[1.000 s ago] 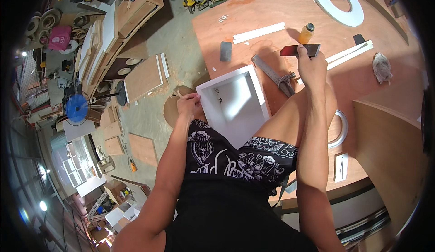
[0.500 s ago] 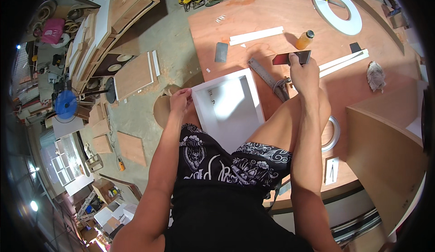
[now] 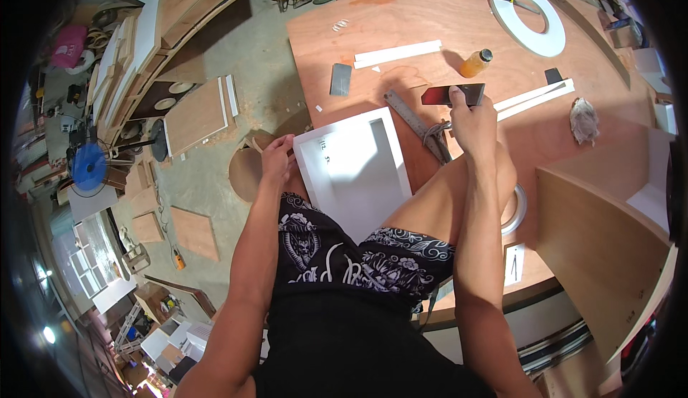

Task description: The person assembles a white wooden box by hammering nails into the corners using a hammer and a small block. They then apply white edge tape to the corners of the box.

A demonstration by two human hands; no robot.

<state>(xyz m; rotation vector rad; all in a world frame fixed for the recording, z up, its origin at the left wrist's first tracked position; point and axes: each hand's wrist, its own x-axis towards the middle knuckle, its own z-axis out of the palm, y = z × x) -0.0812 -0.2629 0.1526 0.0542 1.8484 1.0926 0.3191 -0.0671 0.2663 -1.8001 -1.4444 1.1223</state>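
A shallow white open box (image 3: 342,204) leans across my lap, lit by a bright patch on its inner panel. At its upper left corner, my left hand (image 3: 278,160) is closed on the rim. My right hand (image 3: 473,127) grips a flat black-and-red block (image 3: 464,95), held out over the table to the right of the box. The block's exact kind does not show. Below it, a steel try square (image 3: 416,122) lies on the table, partly behind my knee, with a dark metal piece across its lower part.
On the plywood table (image 3: 401,18) are white strips (image 3: 398,54), a dark grey plate (image 3: 340,80), an amber bottle (image 3: 475,63), a white edging roll (image 3: 502,18) with a yellow-black cutter, and a crumpled rag (image 3: 584,122). A wooden cabinet (image 3: 595,233) stands right. Boards (image 3: 193,122) lie left.
The whole scene has slid slightly left in the picture. Both hands keep their holds on the box and the block, with hardly any movement between them.
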